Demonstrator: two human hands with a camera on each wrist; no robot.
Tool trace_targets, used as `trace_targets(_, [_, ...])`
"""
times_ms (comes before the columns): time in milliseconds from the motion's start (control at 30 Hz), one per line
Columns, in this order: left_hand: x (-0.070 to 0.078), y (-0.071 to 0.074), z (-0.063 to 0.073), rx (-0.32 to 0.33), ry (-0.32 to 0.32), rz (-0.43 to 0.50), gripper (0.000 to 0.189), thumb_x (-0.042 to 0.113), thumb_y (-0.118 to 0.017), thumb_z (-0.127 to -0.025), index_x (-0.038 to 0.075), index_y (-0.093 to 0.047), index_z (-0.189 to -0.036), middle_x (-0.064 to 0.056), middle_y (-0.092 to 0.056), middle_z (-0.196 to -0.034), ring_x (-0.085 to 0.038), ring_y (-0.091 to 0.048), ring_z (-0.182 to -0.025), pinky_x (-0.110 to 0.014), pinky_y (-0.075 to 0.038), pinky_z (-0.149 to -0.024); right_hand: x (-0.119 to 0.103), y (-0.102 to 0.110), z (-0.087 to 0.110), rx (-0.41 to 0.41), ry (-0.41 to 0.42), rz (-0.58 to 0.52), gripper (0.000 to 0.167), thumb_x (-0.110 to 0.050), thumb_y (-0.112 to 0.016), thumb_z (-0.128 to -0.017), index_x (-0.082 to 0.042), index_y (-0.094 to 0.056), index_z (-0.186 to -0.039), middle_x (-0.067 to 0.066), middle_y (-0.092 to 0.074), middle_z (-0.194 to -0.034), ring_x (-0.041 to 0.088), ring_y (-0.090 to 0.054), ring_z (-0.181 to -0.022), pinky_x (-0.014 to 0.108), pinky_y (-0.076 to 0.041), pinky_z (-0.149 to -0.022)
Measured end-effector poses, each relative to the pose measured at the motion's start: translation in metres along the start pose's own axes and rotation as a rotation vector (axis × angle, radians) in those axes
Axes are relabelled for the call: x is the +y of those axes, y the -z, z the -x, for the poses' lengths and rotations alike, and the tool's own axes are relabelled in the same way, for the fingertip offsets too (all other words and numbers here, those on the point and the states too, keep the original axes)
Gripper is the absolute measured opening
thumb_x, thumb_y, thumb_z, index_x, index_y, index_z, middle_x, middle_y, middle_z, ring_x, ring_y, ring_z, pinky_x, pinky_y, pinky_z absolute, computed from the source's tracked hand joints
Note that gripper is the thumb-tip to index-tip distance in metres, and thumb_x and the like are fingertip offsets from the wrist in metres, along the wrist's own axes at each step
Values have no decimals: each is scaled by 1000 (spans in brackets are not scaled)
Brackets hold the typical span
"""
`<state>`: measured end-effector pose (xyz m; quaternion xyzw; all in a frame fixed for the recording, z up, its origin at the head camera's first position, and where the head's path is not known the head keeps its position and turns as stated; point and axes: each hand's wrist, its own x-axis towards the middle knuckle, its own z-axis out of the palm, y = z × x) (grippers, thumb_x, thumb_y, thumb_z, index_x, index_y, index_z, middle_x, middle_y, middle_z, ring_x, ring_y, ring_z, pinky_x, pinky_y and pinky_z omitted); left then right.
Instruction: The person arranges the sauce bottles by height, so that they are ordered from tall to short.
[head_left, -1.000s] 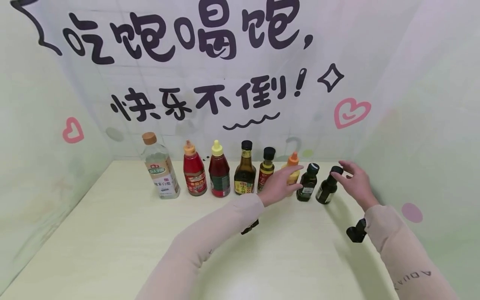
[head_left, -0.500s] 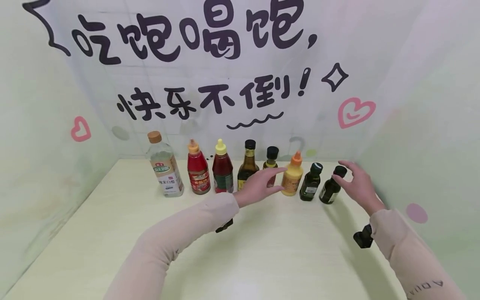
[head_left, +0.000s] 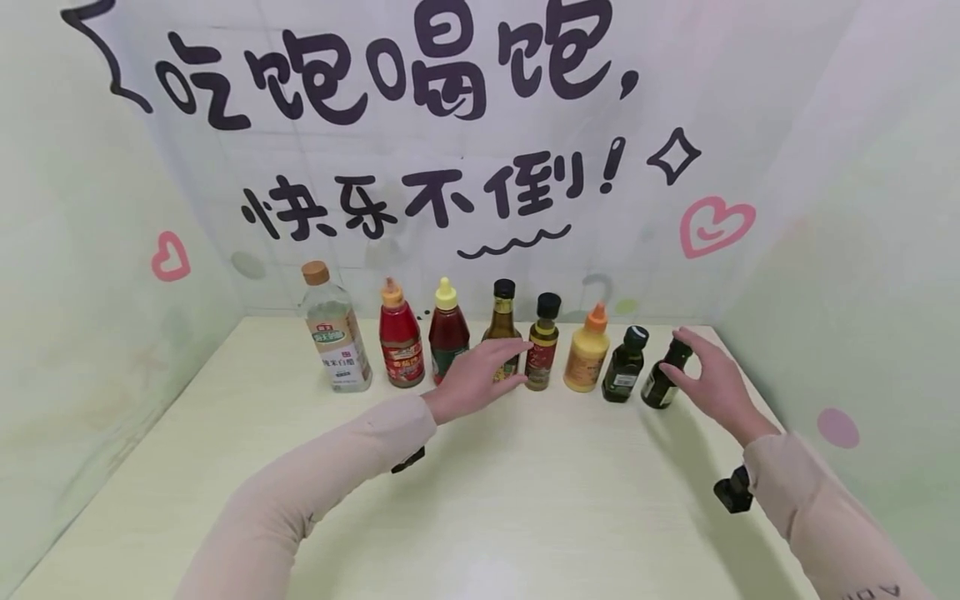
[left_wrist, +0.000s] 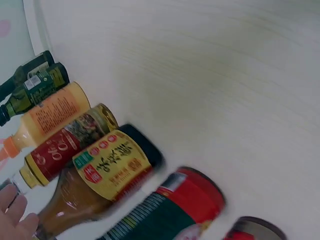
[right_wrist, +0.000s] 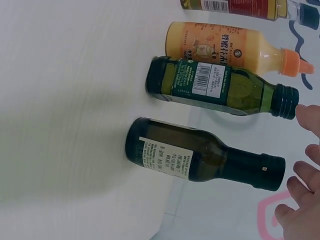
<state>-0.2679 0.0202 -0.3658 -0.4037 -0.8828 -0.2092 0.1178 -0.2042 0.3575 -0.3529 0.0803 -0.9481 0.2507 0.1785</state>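
My left hand reaches in front of a brown sauce bottle with a yellow label, fingers extended and holding nothing. Just past its fingertips stands a red-labelled, black-capped bottle. In the left wrist view only some fingers show, beside the bottle necks. At the row's right end, my right hand is by the neck of a dark bottle. The right wrist view shows its thumb and fingers spread apart, clear of the bottle's black cap. Left of that bottle stands a square green bottle.
A yellow squeeze bottle stands mid-right in the row. Further left are a dark red bottle with a yellow nozzle, a ketchup bottle and a white vinegar bottle. The pale table meets a printed back wall.
My left hand has moved left along the row, from the yellow squeeze bottle to the brown sauce bottle. My right hand stays by the dark bottle's neck. The head view has shifted slightly.
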Motion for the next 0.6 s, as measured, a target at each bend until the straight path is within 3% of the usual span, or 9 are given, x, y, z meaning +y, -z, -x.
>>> trace_targets(267, [-26,15,25,15,46,-117,59,40,-61,-81,20,-41,-133,-4,-40,-134,-20,-37,-121,-38,-37,-94,0,-1,5,-20,57,43,58,-21,-59,-86,11,-35,-128,31,-31,-131,47,-26,-120,58,-22,-94])
trace_targets(467, [-45,27,44,43,92,-134,62,37,-63,-80,19,-39,-134,-7,-35,-137,-24,-32,-124,-45,-33,-96,3,-2,8,-7,114,93,59,-19,-60,-84,12,-35,-128,32,-31,-131,43,-22,-124,61,-10,-97])
trace_targets(600, [-56,36,56,57,127,-153,64,38,-62,-81,19,-36,-136,-8,-33,-139,-26,-28,-127,-47,-29,-99,3,-3,12,-5,130,134,61,-20,-60,-84,11,-34,-129,31,-31,-132,40,-21,-126,62,-9,-97])
